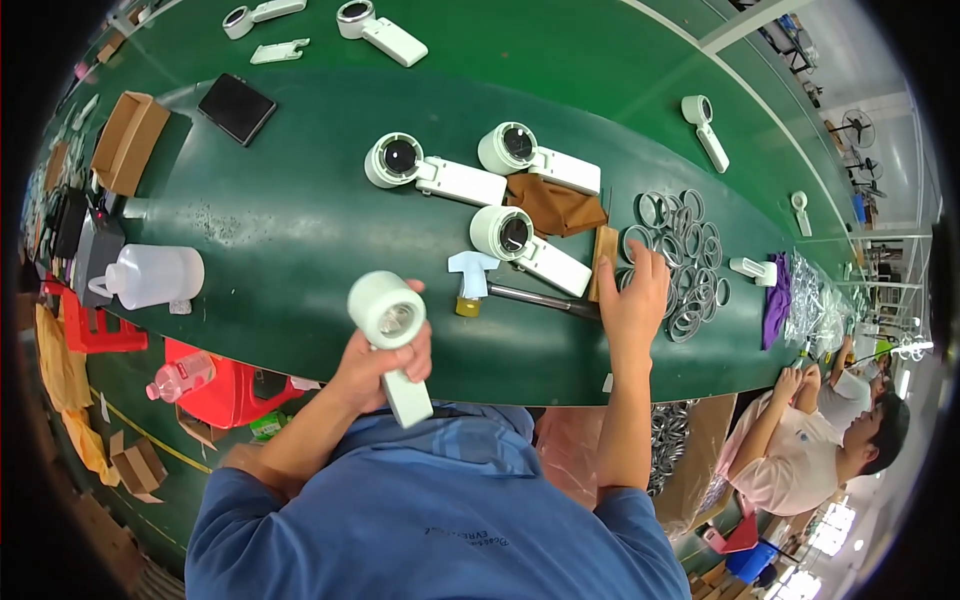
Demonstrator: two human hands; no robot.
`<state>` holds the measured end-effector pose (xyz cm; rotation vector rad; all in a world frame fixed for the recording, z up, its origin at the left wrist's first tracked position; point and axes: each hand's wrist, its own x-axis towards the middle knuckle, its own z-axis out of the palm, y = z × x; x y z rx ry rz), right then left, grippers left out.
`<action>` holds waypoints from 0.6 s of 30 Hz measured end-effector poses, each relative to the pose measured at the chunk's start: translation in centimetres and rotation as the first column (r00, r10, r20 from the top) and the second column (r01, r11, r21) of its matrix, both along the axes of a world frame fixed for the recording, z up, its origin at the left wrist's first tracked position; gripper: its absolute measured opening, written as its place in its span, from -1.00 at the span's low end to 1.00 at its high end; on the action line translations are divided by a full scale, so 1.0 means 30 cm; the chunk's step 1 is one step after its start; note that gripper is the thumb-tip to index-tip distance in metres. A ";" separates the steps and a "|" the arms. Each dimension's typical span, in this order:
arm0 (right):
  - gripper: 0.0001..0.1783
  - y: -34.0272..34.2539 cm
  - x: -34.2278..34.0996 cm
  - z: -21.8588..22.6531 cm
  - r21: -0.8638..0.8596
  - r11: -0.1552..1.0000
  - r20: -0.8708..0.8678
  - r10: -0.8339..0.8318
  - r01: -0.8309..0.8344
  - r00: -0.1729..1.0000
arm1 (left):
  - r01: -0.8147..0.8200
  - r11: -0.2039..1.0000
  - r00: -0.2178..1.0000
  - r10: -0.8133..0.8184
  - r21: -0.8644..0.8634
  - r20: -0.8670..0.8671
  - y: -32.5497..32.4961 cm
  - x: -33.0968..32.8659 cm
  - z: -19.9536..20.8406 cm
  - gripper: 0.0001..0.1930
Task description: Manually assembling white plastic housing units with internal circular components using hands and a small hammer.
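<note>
My left hand (388, 362) is closed around the handle of a white handheld magnifier (384, 305), its round head tilted up above the near table edge. My right hand (637, 295) reaches over the left side of a pile of grey rings (690, 262). Its fingers are stretched out, with the thumb apart beside a small wooden block (604, 262); the fingertips are close to one ring. Between the hands lies a hammer (540, 298), its head partly wrapped in light blue. Beyond it rest several more white magnifiers (502, 232) and a brown cloth (555, 207).
On the green table's left are a translucent jug (160, 276), a cardboard box (130, 143) and a black flat case (238, 108). A purple cloth (777, 305) and clear plastic bags (812, 310) lie right. Another person (800, 440) sits at the right. A red stool (225, 392) stands lower left.
</note>
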<state>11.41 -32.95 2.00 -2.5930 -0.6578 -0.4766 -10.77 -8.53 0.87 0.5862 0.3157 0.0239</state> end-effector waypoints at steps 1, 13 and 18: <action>-0.63 -0.002 0.009 -0.011 -0.040 0.999 0.010 -0.011 0.011 1.000 | 0.066 0.994 0.998 -0.065 -0.088 0.012 -0.023 -0.015 0.001 -0.21; -0.63 -0.063 0.080 0.044 0.116 0.987 -0.250 -0.075 0.107 0.965 | 0.293 0.956 0.956 -0.293 -0.011 -0.017 -0.067 -0.103 0.003 -0.69; -0.51 0.033 -0.188 0.230 0.405 0.853 -0.304 0.465 -0.328 0.832 | -0.042 0.951 0.997 0.061 0.305 -0.053 0.009 -0.029 -0.010 -0.72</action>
